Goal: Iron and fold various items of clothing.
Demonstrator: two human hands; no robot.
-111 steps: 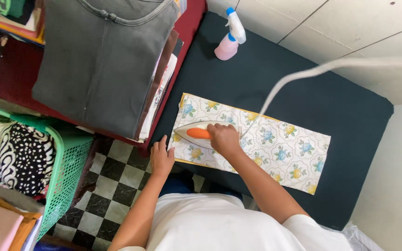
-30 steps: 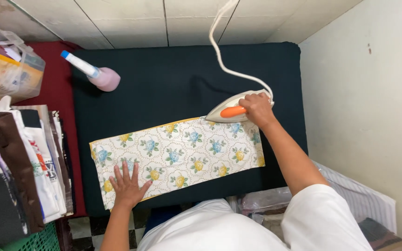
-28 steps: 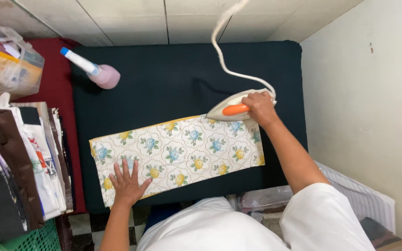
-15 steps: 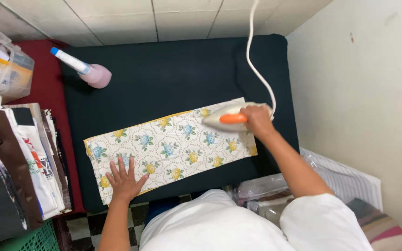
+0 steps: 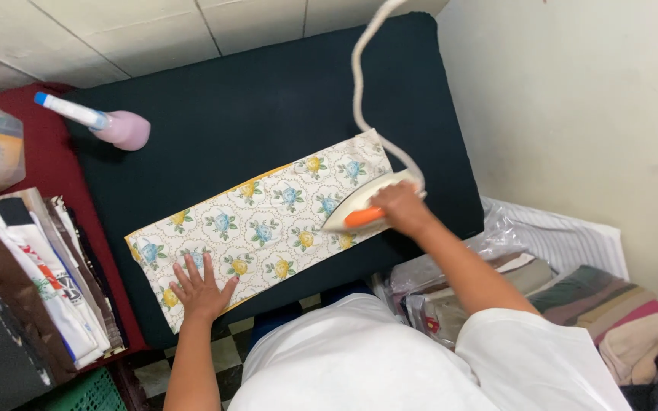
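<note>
Tiled floor up top, pale wall on your right, dark board filling the middle of the view. Red table butts against the board's left edge.

Cloth: long floral strip, cream with blue and yellow flowers, lying flat and diagonal across the near half of the board, low end at left, high end at right.

Stack of folded clothes sits on the red table at lower left, edges fanned toward you. Green basket corner below it. Bagged folded fabrics piled at right, between board and wall.

Iron: white body, orange handle, sole down on the cloth's right end, nose pointing left. White cord loops up from its heel and out of the top of the view.

Spray bottle: pink, lying on its side at the board's far-left corner, blue-tipped nozzle over the red table.

Your right hand: fingers wrapped fully round the iron's handle, tight grip.

Your left hand: flat, fingers spread wide, palm pressing the cloth's lower-left end, gripping nothing. Well apart from the iron.
</note>
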